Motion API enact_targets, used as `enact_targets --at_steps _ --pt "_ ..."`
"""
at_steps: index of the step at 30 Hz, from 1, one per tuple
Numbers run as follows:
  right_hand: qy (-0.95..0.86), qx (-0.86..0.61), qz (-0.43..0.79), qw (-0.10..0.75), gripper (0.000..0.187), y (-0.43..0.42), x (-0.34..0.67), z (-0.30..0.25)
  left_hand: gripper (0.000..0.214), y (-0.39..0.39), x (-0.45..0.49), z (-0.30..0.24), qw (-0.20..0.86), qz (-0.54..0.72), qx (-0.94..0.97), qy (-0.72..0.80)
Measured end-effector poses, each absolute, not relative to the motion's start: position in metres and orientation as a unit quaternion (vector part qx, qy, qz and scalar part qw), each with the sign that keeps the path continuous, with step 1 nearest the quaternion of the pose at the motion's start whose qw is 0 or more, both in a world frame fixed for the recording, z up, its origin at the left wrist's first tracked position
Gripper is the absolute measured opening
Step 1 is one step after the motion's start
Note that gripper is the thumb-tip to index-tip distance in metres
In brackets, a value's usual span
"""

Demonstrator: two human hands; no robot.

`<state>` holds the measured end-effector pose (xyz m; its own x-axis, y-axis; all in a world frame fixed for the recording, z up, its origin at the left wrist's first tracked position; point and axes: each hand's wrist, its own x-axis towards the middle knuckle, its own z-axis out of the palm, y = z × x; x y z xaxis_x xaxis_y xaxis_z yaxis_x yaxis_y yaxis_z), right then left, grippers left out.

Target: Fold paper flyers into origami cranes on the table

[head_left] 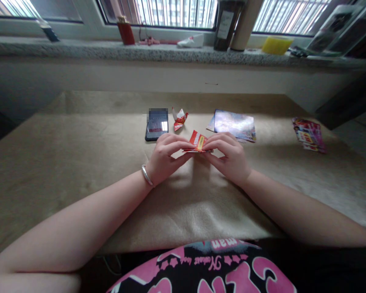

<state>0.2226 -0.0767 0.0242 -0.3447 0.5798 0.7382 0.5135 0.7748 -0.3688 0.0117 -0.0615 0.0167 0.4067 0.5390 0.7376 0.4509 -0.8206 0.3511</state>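
Between my two hands, a little above the table, is a folded piece of red and yellow printed paper (198,140). My left hand (170,156) pinches its left side, thumb below and fingers on top. On the right side my right hand (228,156) grips it in the same way. The paper's lower folds lie flat and one red flap stands up at the back. Beyond my left hand rest a folded red and white paper bird (180,119) and a dark phone (157,126).
Printed cards or sheets (234,124) lie behind my right hand. Several colourful packets (309,135) are fanned out at the far right. The brown tabletop (79,162) ends at a wall below a stone windowsill (94,51) with a red lighter-like object (126,31) and a yellow sponge-like block (276,45).
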Motion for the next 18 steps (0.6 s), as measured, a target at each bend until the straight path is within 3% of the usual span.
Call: enact_targets --at_steps 18 --pt "-0.825 -0.315 0.046 0.467 0.009 -0.0763 0.2239 0.0233 0.005 -0.0656 0.0131 0.0175 0.091 0.498 0.812 0.292"
